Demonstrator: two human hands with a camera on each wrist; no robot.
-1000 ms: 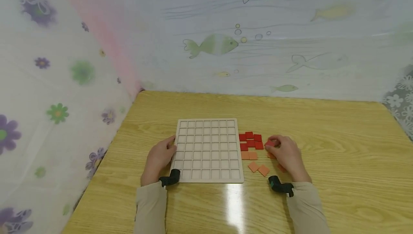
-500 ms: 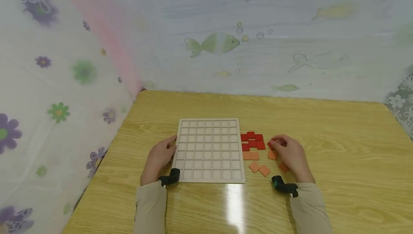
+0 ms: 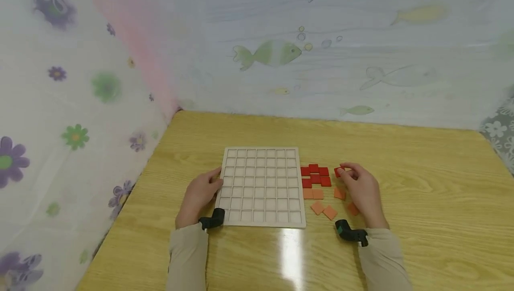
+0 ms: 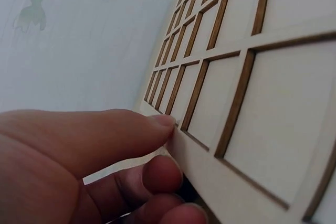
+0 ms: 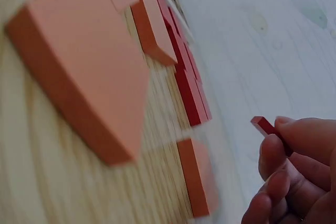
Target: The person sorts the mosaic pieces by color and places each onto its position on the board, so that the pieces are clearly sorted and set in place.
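A pale wooden grid board (image 3: 260,187) with bare square cells lies on the table. At its left side my left hand (image 3: 199,196) grips the edge, thumb tip on the rim and fingers curled below it in the left wrist view. My right hand (image 3: 364,192) pinches a red square tile (image 5: 266,126) between thumb and fingers, to the right of the tile group. Several red tiles (image 3: 315,178) lie flat along the board's right edge. Orange tiles (image 3: 317,207) are spread nearer me, one of them (image 3: 353,209) partly covered by the right hand.
The wood-grain table (image 3: 433,193) reaches to a patterned fish backdrop (image 3: 267,52) behind and a flowered sheet (image 3: 76,137) at the left. Black wrist cameras (image 3: 348,232) stick out from both wrists.
My right hand has moved slightly away from me with the red tile, baring an orange tile beneath it. The left hand stays at the board's edge. The head view has shifted slightly.
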